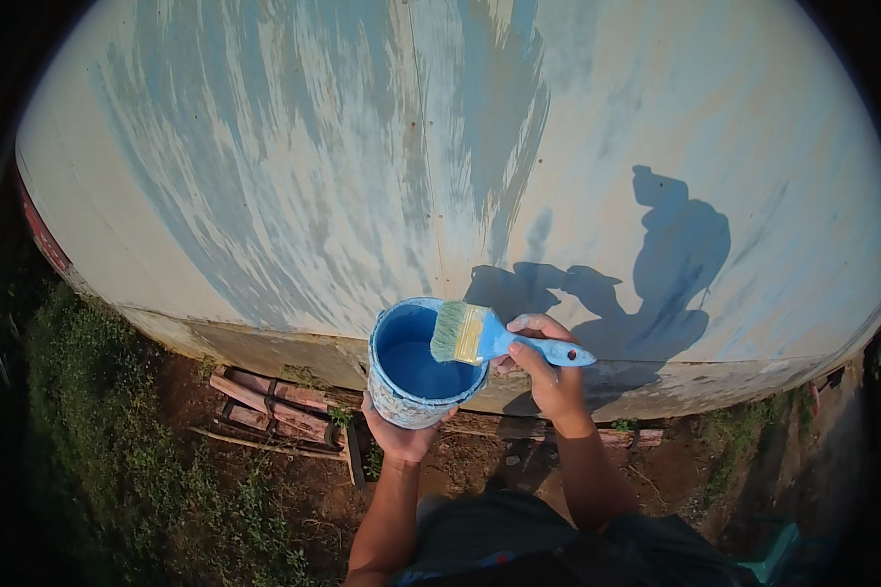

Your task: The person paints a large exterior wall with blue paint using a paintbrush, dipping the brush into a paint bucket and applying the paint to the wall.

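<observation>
My left hand [401, 435] is wrapped round the lower part of a paint-smeared bucket [401, 396], holding it up from below. Blue paint [421, 362] shows inside. In my right hand [548, 372] is a wide paintbrush [504, 340] with a blue handle, gripped where the handle narrows. Its bristles [448, 331] point left, over the right part of the bucket's mouth. Ahead rises a pale wall [294, 196] with streaky blue-grey brush marks on its left and middle. Whether the bristles touch the paint is hard to see.
Wooden pieces [279, 406] lie on the soil at the wall's foot, left of the bucket. Green plants [117, 421] cover the ground at the left. My shadow [656, 284] falls on the wall. Something green [778, 553] stands at the lower right.
</observation>
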Available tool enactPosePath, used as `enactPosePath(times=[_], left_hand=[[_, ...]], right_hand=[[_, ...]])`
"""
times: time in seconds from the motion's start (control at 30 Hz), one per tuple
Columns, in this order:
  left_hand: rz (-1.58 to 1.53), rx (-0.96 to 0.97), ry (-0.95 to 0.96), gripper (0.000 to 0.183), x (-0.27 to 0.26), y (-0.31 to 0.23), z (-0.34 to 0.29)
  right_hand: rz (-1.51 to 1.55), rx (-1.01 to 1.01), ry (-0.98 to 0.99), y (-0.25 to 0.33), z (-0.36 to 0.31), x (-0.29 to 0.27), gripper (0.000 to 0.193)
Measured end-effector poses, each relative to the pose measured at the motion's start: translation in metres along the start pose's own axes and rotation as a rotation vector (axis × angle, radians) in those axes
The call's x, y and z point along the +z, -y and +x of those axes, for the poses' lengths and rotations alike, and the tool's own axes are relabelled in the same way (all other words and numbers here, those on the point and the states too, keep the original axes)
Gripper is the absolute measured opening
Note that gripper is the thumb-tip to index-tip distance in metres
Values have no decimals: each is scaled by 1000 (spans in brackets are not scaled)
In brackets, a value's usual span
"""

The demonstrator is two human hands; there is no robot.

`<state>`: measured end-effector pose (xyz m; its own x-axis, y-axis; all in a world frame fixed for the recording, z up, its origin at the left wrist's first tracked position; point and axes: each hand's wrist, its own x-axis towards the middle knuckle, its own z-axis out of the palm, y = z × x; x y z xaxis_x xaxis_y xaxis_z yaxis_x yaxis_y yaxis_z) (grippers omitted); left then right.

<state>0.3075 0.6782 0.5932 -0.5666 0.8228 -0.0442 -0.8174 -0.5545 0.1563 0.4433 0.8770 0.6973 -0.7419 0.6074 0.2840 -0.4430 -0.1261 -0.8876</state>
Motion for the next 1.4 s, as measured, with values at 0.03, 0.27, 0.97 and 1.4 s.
enactPosePath(times=[0.03,0.27,0.97,1.4], left_hand=[[3,-1,-1,82,-2,-1,1],[42,-49,-102,87,-18,-15,12],[-22,15,7,86,-44,-106,-31],[-13,39,-155,86,-53,-126,-49]], right_hand=[[2,0,-2,5,1,6,26],[-676,-334,402,58,35,28,27],[-1668,-899,243,-143,80,-19,42],[-1584,-991,-2,-35,116,44,40]])
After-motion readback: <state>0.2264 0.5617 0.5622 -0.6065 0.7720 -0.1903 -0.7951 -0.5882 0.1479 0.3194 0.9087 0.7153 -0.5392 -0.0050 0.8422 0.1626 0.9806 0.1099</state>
